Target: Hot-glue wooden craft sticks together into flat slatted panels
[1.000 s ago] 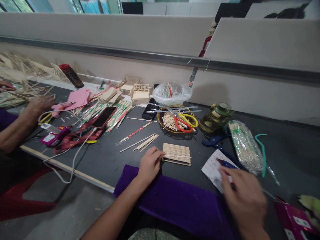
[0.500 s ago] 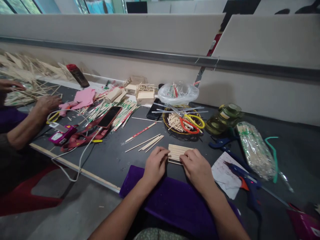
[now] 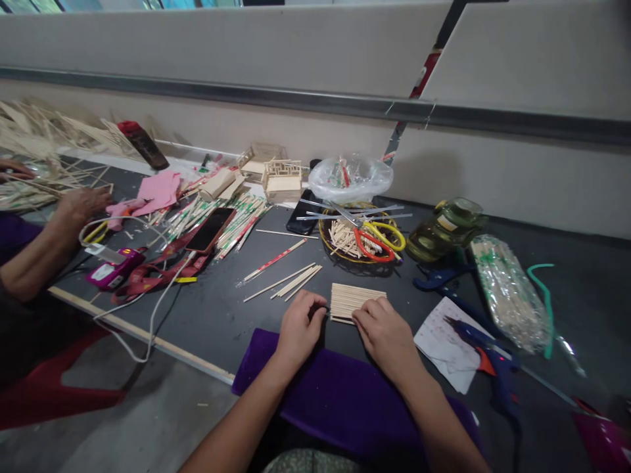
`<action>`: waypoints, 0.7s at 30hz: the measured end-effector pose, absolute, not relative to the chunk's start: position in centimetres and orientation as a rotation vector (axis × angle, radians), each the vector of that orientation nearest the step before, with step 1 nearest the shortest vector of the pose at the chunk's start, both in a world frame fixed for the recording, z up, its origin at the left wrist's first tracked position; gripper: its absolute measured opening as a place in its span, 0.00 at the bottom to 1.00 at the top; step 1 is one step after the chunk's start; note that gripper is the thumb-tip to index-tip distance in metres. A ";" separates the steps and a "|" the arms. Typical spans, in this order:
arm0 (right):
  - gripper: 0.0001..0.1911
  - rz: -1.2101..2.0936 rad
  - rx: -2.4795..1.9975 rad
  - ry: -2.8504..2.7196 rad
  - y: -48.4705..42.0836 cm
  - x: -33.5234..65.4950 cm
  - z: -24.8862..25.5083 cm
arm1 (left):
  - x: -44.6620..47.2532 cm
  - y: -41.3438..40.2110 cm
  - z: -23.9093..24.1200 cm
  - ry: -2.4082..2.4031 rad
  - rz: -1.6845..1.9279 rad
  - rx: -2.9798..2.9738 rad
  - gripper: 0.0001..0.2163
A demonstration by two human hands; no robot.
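A flat row of wooden sticks (image 3: pixel 348 301), laid side by side, lies on the dark table in front of me. My right hand (image 3: pixel 387 332) covers its lower right corner, with thumb and fingers closed at the edge. Just off the left end is my left hand (image 3: pixel 300 328), fingers bent, a gap between thumb and forefinger and nothing seen in it. Several loose sticks (image 3: pixel 296 282) lie beyond the left hand, near a stick in a red-marked wrapper (image 3: pixel 276 260). Under my forearms is a purple cloth (image 3: pixel 335 394).
A basket (image 3: pixel 340 257) of short sticks bears scissors (image 3: pixel 379 242). At right are a glue gun (image 3: pixel 486 345) on white paper (image 3: pixel 434 345), a green bottle (image 3: pixel 446 230) and bagged sticks (image 3: pixel 510 295). A phone (image 3: pixel 211 230) and another person's hand (image 3: pixel 83 207) are at left.
My left hand has drawn back slightly from the left end of the stick row. My right hand stays at the lower right corner. The view has shifted a little.
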State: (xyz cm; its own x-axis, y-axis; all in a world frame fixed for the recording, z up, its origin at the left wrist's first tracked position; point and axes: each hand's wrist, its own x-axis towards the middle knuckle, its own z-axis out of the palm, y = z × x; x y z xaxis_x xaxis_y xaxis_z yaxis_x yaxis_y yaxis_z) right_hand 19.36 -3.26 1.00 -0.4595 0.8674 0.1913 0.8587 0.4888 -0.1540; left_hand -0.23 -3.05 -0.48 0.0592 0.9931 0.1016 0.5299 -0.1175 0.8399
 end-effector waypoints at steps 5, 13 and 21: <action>0.08 0.091 -1.481 -2.502 -3.3 19.3 0.9 | -0.2 -3.0 -0.3 1.527 0.933 1.733 0.06; 0.09 0.095 -1.492 -2.254 -3.8 21.5 1.9 | -0.2 -3.4 0.0 1.516 0.932 1.793 0.06; 0.14 0.124 -1.793 -1.880 -7.7 24.8 2.0 | 0.4 -4.9 1.1 1.343 0.775 2.247 0.10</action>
